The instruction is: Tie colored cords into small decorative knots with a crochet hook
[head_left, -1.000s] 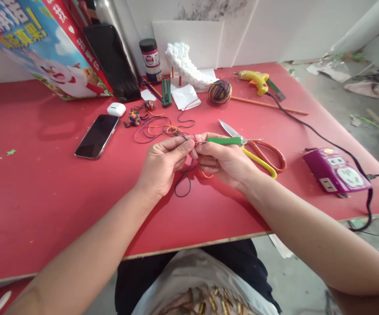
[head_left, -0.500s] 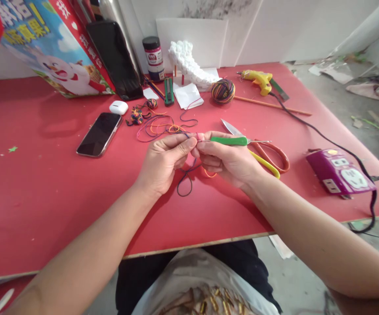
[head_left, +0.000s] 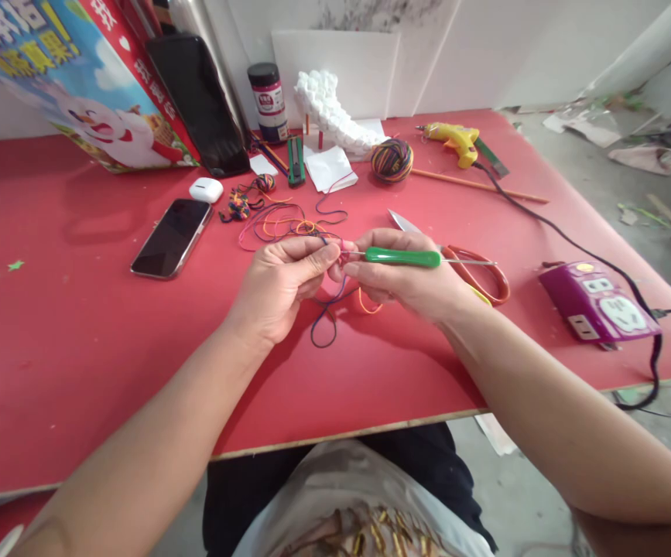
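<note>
My right hand (head_left: 398,271) is closed on a crochet hook (head_left: 403,257) with a green handle; its thin metal shaft points left toward my other fingertips. Pinched between the thumb and fingers of my left hand (head_left: 289,278) is multicoloured yarn (head_left: 344,246), where a pink part shows at the tips. The worked piece itself is mostly hidden by my fingers. Loose yarn (head_left: 289,224) lies in loops on the table behind, and a dark loop hangs below my hands. Scissors (head_left: 474,271) with red and yellow handles lie partly under my right hand.
A yarn ball (head_left: 391,160), green utility knife (head_left: 296,161) and white bumpy model (head_left: 340,116) stand behind. To the left are a phone (head_left: 172,238) and white earbud case (head_left: 206,189). At right are a yellow glue gun (head_left: 454,141), its cord, and a purple power socket (head_left: 602,303).
My right hand has opened its grip around the hook slightly, and more of the green handle shows above the fingers. The hook's shaft now lies nearer the yarn. The view has shifted slightly.
</note>
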Available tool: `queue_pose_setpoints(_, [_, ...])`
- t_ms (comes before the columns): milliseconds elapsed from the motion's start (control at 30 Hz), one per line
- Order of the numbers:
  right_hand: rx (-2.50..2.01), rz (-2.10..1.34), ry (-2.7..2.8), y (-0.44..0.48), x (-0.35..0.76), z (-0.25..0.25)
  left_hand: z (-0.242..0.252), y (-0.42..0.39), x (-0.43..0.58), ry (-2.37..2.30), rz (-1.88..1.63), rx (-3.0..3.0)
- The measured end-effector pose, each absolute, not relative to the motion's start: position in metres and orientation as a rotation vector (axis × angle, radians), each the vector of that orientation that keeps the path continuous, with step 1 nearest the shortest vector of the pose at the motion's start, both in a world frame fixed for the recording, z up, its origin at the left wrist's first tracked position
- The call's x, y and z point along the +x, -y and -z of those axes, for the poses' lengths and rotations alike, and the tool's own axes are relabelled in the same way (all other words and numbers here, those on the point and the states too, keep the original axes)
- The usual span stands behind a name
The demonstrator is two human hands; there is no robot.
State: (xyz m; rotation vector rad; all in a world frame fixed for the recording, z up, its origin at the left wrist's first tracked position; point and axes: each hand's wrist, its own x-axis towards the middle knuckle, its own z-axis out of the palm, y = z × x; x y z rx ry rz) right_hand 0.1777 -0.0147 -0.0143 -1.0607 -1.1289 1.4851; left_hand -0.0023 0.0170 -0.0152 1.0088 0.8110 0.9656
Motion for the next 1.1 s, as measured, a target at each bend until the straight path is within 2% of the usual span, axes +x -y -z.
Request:
queue_pose_setpoints(333, [-0.895,-0.914,1.329,0.018,0.176,0.017,0.011,-0.017,-0.006,-0.754,-0.968,0.944])
queue_pose_setpoints(1100, [-0.763,-1.017,1.161,0.019,0.164,0.029,0.003,-0.012,-0.001,-0.579,-0.865,0.653])
